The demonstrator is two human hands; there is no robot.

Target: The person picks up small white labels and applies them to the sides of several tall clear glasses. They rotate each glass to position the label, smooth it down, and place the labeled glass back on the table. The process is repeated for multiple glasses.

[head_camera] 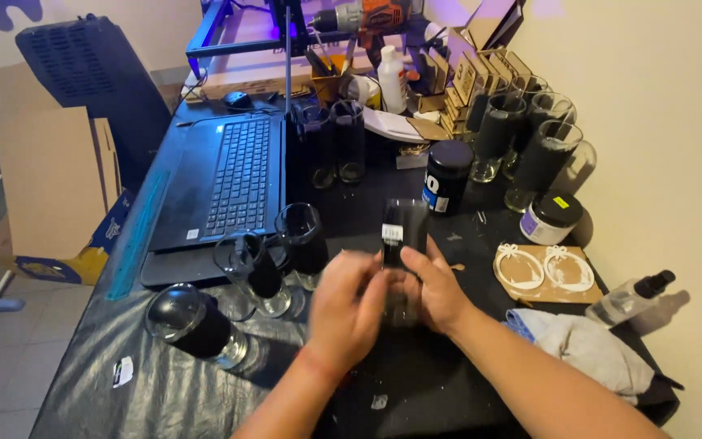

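both hands, left hand [349, 307] and right hand [435, 289], clamped on dark-wrapped glass [404, 236]

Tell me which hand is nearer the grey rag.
Right. The right hand grips the glass tumbler just left of the grey rag; the left hand sits farther left.

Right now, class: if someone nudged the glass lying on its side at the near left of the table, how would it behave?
The lying glass is round, so it would probably roll. It is near the table edge, so it might fall. Being glass, it looks breakable and perhaps slippery.
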